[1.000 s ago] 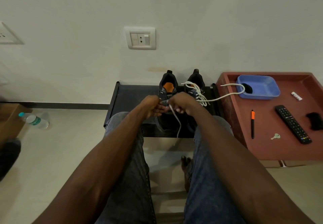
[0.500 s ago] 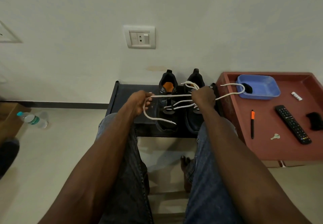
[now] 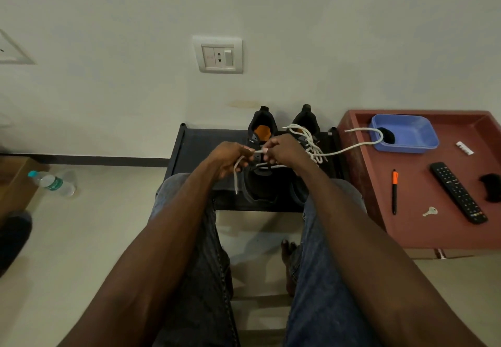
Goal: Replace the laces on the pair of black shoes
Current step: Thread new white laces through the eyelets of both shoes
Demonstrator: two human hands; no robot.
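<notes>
Two black shoes stand side by side on a low black stand (image 3: 195,146), toes toward me. The left shoe (image 3: 261,181) has an orange insole; a white lace (image 3: 236,173) runs through its eyelets. My left hand (image 3: 230,158) and my right hand (image 3: 282,151) meet over this shoe, each pinching the lace, and one end hangs down from my left hand. The right shoe (image 3: 307,121) is laced in white, with a loose bundle on top. Its long lace tail (image 3: 352,144) trails right to the blue tray (image 3: 414,135).
A red-brown table (image 3: 423,227) at the right holds the blue tray, an orange-capped pen (image 3: 394,192), a key (image 3: 430,211), a black remote (image 3: 458,192), a small white object (image 3: 464,148) and a black item (image 3: 492,186). A water bottle (image 3: 51,182) lies on the floor at left.
My hands, which were spread apart with the lace stretched between them half a second ago, have come back together over the left shoe. The lace end now hangs from my left hand.
</notes>
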